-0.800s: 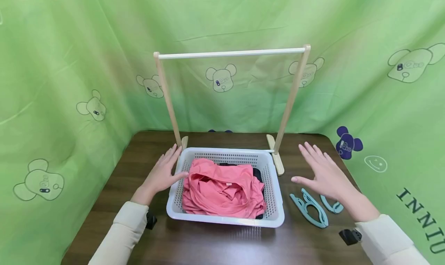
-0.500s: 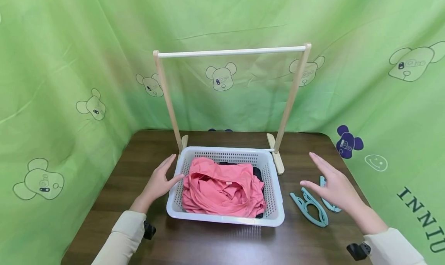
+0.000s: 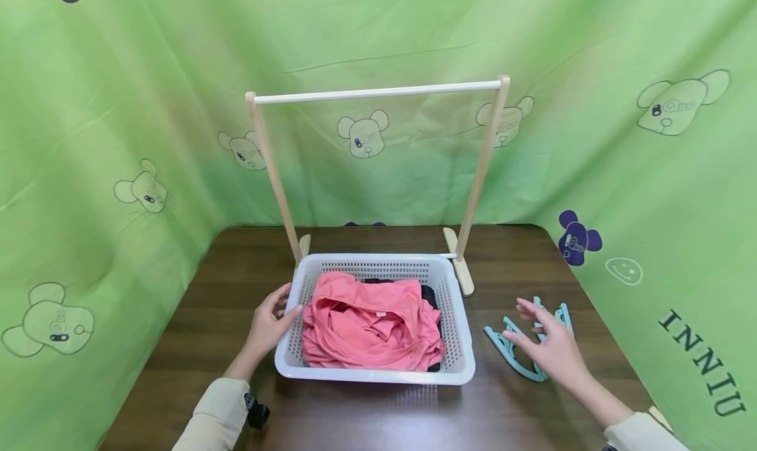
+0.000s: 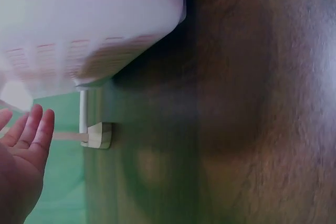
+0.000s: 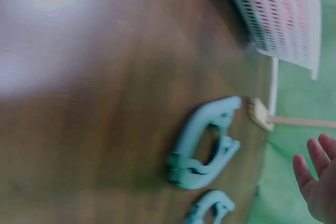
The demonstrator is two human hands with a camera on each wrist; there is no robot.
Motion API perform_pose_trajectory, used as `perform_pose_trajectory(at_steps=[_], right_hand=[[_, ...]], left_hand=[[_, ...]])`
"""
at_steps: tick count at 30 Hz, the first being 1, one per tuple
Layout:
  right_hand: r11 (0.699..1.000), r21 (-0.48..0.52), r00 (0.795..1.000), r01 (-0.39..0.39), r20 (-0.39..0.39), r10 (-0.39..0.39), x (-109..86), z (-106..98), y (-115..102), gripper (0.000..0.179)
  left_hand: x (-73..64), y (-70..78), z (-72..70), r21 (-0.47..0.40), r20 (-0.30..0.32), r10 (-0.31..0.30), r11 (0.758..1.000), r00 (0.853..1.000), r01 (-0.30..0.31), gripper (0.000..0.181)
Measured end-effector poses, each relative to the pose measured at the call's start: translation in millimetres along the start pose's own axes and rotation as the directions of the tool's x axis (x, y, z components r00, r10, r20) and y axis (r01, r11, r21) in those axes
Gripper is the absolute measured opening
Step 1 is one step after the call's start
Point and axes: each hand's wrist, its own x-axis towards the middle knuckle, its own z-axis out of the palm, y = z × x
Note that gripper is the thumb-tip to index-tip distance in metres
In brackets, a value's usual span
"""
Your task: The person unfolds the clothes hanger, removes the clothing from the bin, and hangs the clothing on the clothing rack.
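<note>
Probably at picking up hangers [image 5: 193, 134], with right hand [image 3: 552, 354] spread above, left hand [image 3: 263, 331] spread by basket [image 3: 378, 375]; calls for pinching one.

Two teal hangers [image 5: 190, 134] lie on the brown table [image 5: 105, 145], apart from a basket [image 5: 283, 22].

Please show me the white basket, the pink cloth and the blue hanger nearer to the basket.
White basket [image 3: 374, 375], head view, front rim.
Pink cloth [image 3: 372, 325], head view, middle.
Nearer blue hanger [image 5: 194, 131], right wrist view, its curved arm.
</note>
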Motion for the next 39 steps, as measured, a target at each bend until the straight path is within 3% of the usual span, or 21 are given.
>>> perform_pose_trajectory(at_steps=[9, 18, 24, 30, 36, 39], right_hand=[[0.996, 0.017, 0.996, -0.09, -0.001, 0.09, -22.8, 6.6, 8.6, 0.062], [0.991, -0.072, 0.994, -0.111, 0.013, 0.112, -37.9, 9.4, 15.5, 0.067], [0.981, -0.088, 0.981, -0.171, 0.083, 0.178, -42.9, 10.3, 20.5, 0.073], [0.978, -0.109, 0.972, -0.176, 0.136, 0.19, -46.0, 12.9, 27.4, 0.081], [0.965, -0.147, 0.942, -0.215, 0.23, 0.245, -48.4, 13.5, 33.1, 0.089], [0.964, -0.153, 0.937, -0.216, 0.246, 0.249, -48.4, 15.1, 35.9, 0.091]], left_hand=[[-2.6, -9.9, 0.7, -0.113, -0.021, -0.092, 0.99, 0.996, 0.089, 0.044], [-2.1, -38.3, 5.2, -0.228, -0.026, -0.21, 0.953, 0.977, 0.199, 0.046], [-0.5, -40.7, 7.1, -0.25, -0.029, -0.224, 0.945, 0.974, 0.21, 0.046], [-1.2, -42.0, 5.7, -0.289, -0.019, -0.24, 0.931, 0.971, 0.225, 0.046], [-0.7, -45.2, 7.7, -0.308, -0.023, -0.24, 0.925, 0.97, 0.222, 0.046], [-0.6, -47.4, 7.9, -0.316, -0.024, -0.235, 0.924, 0.972, 0.216, 0.045]])
